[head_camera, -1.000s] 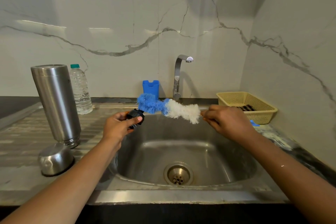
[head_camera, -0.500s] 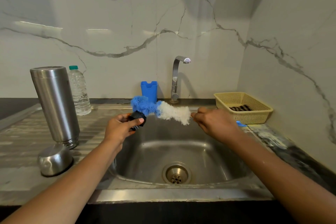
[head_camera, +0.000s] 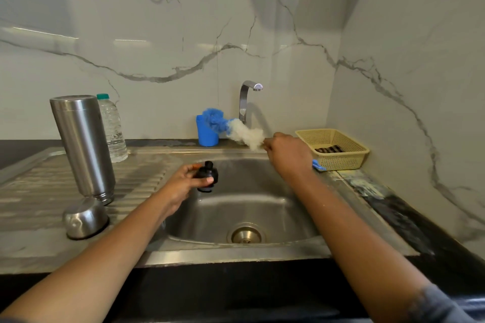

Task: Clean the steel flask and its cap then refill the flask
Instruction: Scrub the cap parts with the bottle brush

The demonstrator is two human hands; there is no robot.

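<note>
A blue cup stands beside the tap, a yellow basket farther right on the counter.

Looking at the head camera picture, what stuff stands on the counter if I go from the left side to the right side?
steel flask → water bottle → blue holder → tap → yellow basket

Centre frame, the stainless steel sink basin lies wide open! Left, the tall steel cylindrical flask and domed steel cap stand on the ribbed drainboard, blocking it. At the back, curved chrome tap and blue plastic cup; right, yellow mesh basket.
</note>
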